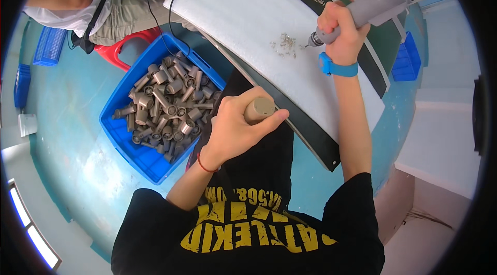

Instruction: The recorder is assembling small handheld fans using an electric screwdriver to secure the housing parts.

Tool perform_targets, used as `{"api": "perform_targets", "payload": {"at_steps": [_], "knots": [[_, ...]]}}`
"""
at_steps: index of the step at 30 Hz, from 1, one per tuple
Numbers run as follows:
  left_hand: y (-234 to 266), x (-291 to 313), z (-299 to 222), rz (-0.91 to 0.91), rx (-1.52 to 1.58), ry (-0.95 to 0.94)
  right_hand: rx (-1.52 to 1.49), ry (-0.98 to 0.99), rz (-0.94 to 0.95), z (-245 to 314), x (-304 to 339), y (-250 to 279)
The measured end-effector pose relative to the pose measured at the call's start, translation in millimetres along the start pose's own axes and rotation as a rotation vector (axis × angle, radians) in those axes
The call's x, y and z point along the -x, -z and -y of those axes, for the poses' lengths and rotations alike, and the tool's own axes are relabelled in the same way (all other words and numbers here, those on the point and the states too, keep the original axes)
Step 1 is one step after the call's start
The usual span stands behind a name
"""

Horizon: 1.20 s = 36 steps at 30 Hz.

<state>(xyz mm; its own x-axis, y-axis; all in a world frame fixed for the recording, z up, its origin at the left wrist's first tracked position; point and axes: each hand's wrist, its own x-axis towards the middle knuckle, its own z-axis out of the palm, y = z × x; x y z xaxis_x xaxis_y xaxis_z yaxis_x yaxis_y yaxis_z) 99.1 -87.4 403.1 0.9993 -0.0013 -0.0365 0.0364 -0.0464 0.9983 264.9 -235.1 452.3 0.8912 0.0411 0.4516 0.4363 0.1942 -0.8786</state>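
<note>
My left hand [233,125] is wrapped round a brown-grey cylindrical plastic part [260,110], its round end turned up, just off the table's near edge. Over the right side of the table my right hand [343,29] grips a grey electric screwdriver [370,3], its tip pointing left and down toward the white sheet. A small pile of silvery screws [286,43] lies on the white foam sheet [235,8], close to the screwdriver tip. A blue wristband [339,68] circles my right wrist.
A blue bin [116,143] full of similar brown-grey parts [168,101] stands left of my left hand. Beyond it a co-worker [98,8] sits by a red stool [121,49]. A black cable [171,16] hangs over the table's left end. A blue crate [406,60] stands on the right.
</note>
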Motion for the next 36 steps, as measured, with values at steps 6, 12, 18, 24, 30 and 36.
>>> {"api": "perform_targets", "payload": {"at_steps": [6, 12, 18, 24, 30, 36], "knots": [[-3, -5, 2, -0.044, 0.032, -0.07, -0.128, -0.042, 0.038, 21, 6, -2], [-1, -21, -29, -0.06, 0.13, 0.004, -0.429, -0.015, 0.354, 61, 21, -4], [-11, -38, -41, 0.001, 0.143, 0.029, -0.425, 0.081, 0.503, 75, 25, -8], [-18, -60, -44, 0.011, 0.013, 0.051, -0.355, 0.098, 0.409, 64, 21, 2], [-13, -78, -33, 0.035, 0.01, 0.131, -0.172, -0.002, 0.107, 51, 10, 10], [-16, -83, -41, 0.162, -0.011, 0.156, -0.246, -0.018, 0.096, 51, 16, 5]]}}
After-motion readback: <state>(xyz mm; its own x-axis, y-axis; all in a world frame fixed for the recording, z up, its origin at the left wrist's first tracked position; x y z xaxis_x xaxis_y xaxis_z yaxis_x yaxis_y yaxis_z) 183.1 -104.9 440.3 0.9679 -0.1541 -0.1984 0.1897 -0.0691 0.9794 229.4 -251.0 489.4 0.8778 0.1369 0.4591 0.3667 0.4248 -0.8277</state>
